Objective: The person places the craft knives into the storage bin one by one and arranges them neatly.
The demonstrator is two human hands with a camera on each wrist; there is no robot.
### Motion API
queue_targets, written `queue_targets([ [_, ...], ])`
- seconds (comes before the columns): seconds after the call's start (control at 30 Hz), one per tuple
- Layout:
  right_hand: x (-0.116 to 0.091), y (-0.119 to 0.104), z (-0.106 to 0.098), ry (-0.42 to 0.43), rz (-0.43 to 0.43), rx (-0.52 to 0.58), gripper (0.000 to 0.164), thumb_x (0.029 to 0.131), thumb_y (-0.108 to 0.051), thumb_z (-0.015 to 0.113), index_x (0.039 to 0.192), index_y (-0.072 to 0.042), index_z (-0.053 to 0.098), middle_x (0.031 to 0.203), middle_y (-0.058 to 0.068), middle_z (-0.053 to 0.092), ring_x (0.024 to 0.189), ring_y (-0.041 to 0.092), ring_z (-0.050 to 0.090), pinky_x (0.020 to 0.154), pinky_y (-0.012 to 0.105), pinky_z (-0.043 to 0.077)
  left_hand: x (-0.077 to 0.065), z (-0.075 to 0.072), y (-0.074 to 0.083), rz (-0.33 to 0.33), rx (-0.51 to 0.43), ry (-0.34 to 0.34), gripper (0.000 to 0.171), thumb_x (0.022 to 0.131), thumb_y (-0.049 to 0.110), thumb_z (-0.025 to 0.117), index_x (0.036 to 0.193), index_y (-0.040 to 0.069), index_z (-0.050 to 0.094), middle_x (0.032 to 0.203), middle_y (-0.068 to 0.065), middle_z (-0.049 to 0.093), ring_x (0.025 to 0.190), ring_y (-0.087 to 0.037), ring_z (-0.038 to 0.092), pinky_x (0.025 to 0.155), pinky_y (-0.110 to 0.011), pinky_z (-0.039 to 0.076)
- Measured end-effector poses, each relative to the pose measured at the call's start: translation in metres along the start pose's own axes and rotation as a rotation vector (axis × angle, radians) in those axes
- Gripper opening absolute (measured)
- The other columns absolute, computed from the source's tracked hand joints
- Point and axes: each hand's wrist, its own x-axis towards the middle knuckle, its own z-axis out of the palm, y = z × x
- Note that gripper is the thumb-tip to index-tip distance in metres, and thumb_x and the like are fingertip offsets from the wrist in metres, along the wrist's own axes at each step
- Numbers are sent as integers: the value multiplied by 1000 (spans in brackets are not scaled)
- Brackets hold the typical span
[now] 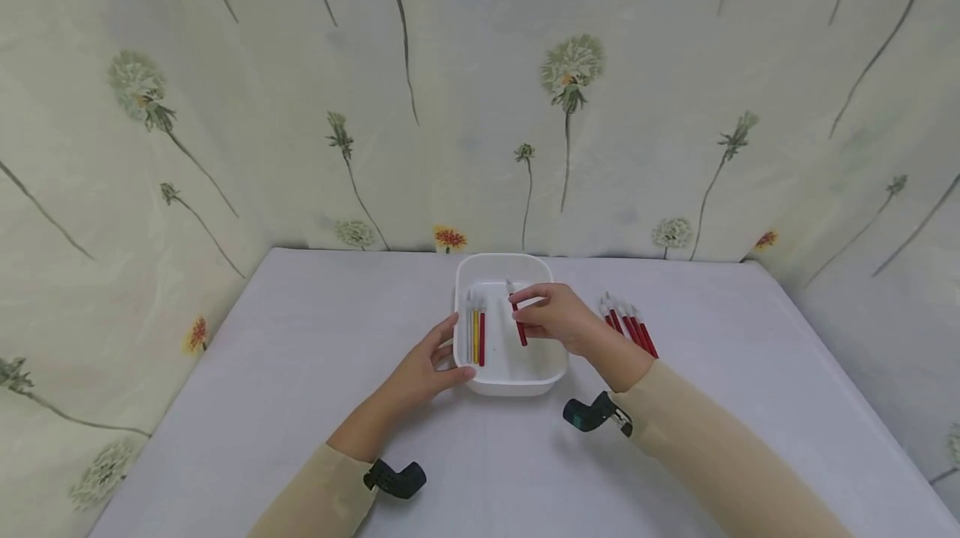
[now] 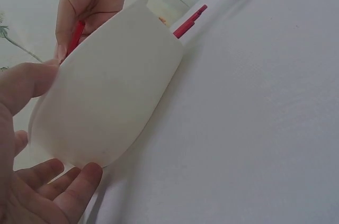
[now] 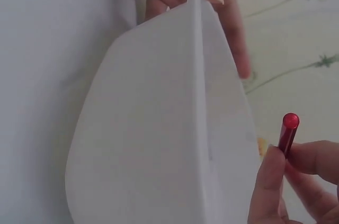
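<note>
A white plastic tray (image 1: 517,389) stands in front of me. My left hand (image 1: 422,370) grips its near left side, thumb at the rim and fingers along the wall. My right hand (image 1: 557,318) pinches a red pen-like stick (image 1: 522,333) with a pale tip, held tilted over the inside of the tray. In the right wrist view, thumb and fingers close on this red stick (image 3: 288,134) near its blunt end. Along the tray's left side lie a whitish stick (image 1: 469,342), a yellow stick (image 1: 476,342) and a red stick (image 1: 482,341), pale tips pointing away.
Several red sticks (image 1: 636,331) with pale tips lie on the table to the right of the tray, partly behind my right forearm. A white cloth covers the table (image 1: 315,338). Behind it hangs a flower-patterned backdrop (image 1: 465,105).
</note>
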Motion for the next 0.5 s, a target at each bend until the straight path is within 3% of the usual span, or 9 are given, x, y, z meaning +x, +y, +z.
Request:
queue_targets([
  [0.5,23,11,23,15,17,27,33,92,-6,71,124,-4,67,118,18,65,81,22,67,77,31,61,0,0,0,-5,-4,-6,93,86,30,81,160,23,24,161,-10,33,142,-34,41,102,-48,48],
])
